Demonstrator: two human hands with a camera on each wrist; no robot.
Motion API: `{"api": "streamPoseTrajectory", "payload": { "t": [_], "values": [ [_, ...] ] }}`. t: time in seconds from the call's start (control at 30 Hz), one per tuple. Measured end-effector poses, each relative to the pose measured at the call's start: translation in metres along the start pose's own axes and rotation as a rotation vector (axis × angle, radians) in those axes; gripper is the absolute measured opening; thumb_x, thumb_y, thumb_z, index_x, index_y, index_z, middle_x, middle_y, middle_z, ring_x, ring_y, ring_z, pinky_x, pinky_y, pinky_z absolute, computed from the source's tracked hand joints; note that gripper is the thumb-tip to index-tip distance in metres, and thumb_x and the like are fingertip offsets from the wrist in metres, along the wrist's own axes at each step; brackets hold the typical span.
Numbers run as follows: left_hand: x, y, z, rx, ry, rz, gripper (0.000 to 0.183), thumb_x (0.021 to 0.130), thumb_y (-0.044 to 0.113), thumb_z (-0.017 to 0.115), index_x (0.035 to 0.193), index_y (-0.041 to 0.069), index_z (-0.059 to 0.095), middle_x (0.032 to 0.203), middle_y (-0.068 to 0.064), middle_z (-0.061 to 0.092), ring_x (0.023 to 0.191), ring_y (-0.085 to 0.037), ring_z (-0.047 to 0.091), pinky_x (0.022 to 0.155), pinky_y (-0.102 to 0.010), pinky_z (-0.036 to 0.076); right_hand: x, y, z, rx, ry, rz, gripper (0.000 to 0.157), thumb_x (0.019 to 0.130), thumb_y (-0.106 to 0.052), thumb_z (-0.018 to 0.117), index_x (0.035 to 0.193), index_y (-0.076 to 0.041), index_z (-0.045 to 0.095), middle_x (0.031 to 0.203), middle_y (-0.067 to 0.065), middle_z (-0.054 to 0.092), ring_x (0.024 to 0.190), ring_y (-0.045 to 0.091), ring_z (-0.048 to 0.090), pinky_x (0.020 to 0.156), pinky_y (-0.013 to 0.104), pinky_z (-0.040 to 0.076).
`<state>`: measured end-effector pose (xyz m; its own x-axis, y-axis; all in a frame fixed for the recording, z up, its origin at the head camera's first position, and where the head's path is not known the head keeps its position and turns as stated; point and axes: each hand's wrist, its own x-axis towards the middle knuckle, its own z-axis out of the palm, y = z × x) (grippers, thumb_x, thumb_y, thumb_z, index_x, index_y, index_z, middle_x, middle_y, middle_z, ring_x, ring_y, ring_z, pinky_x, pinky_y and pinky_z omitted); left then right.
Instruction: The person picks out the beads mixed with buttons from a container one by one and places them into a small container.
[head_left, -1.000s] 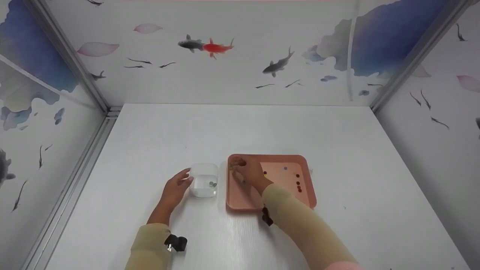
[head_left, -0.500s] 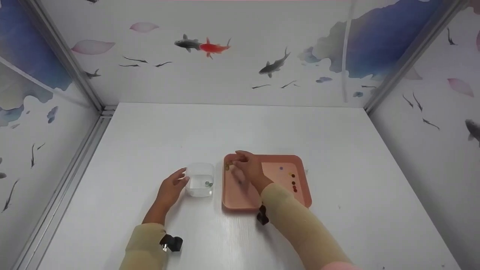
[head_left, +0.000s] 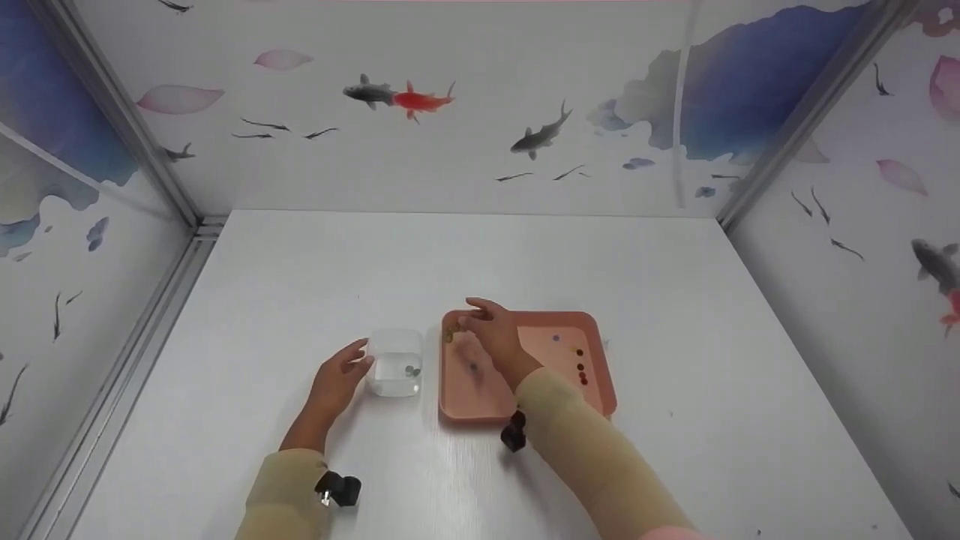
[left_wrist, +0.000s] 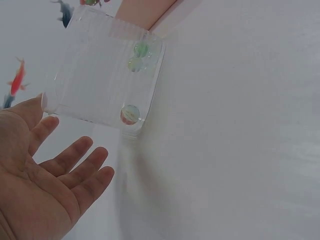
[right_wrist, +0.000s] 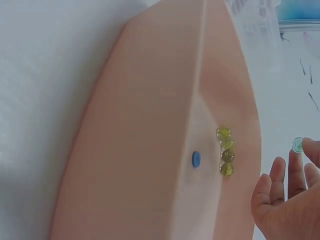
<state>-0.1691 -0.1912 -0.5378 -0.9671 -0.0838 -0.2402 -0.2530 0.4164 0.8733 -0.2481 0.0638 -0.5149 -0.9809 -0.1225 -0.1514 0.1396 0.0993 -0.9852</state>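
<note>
The person's left hand (head_left: pixel 334 384) has its fingers relaxed against the left side of the clear box (left_wrist: pixel 85 65), likely steadying it on the desk (head_left: pixel 480 259); inside are a few glass balls (left_wrist: pixel 141 49). The tray (head_left: pixel 480 421) stands just beside, probably for short reaches, yellow-green marbles (right_wrist: pixel 227 155) along its far left corner. Above, the right hand (head_left: pixel 491 336) pinches a pale green marble (right_wrist: pixel 297 145), its smallness suiting fingertips; dark discs (head_left: pixel 580 367) lie near the tray's right edge.
</note>
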Motion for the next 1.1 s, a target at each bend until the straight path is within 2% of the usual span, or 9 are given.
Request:
{"api": "streamPoseTrajectory", "payload": {
  "t": [0.3, 0.43, 0.67, 0.8, 1.1],
  "values": [
    [-0.001, 0.000, -0.002, 0.004, 0.005, 0.025, 0.050, 0.101, 0.027, 0.050, 0.146, 0.007, 0.040, 0.143, -0.024, 0.044, 0.131, -0.041, 0.044, 0.106, -0.053, 0.038, -0.002, -0.007, 0.010, 0.084, -0.005, 0.017, 0.042, 0.093, -0.007, 0.062, 0.134, -0.004, 0.054, 0.117, 0.016, 0.062, 0.111, 0.028, 0.058, 0.103, 0.049, 0.041],
    [0.000, 0.000, -0.002, -0.002, 0.015, 0.023, 0.049, 0.101, 0.026, 0.050, 0.146, 0.007, 0.041, 0.142, -0.023, 0.046, 0.130, -0.040, 0.045, 0.105, -0.053, 0.038, -0.002, -0.007, 0.011, 0.077, -0.018, 0.000, 0.042, 0.093, -0.008, 0.062, 0.134, -0.004, 0.054, 0.115, 0.014, 0.063, 0.110, 0.028, 0.059, 0.103, 0.048, 0.042],
    [-0.001, -0.004, -0.001, -0.020, 0.011, 0.021, 0.049, 0.101, 0.026, 0.050, 0.146, 0.009, 0.041, 0.143, -0.022, 0.045, 0.132, -0.040, 0.043, 0.105, -0.054, 0.039, -0.005, -0.008, 0.014, 0.060, -0.036, -0.038, 0.047, 0.092, -0.007, 0.062, 0.136, 0.002, 0.050, 0.115, 0.016, 0.063, 0.110, 0.029, 0.060, 0.101, 0.044, 0.045],
    [-0.002, -0.005, -0.002, -0.018, 0.018, 0.017, 0.049, 0.101, 0.026, 0.050, 0.146, 0.009, 0.041, 0.143, -0.022, 0.045, 0.131, -0.040, 0.044, 0.105, -0.054, 0.039, -0.009, -0.015, 0.018, 0.046, -0.038, -0.016, 0.046, 0.091, -0.008, 0.063, 0.135, -0.002, 0.053, 0.113, 0.014, 0.064, 0.108, 0.026, 0.060, 0.101, 0.044, 0.045],
    [0.003, -0.002, 0.003, -0.022, 0.014, -0.002, 0.049, 0.101, 0.027, 0.051, 0.146, 0.011, 0.042, 0.143, -0.021, 0.046, 0.132, -0.039, 0.044, 0.105, -0.053, 0.039, -0.004, -0.012, 0.013, -0.008, 0.004, 0.024, 0.045, 0.089, -0.011, 0.065, 0.133, -0.008, 0.057, 0.114, 0.009, 0.065, 0.110, 0.023, 0.059, 0.101, 0.043, 0.045]
  ]
}}
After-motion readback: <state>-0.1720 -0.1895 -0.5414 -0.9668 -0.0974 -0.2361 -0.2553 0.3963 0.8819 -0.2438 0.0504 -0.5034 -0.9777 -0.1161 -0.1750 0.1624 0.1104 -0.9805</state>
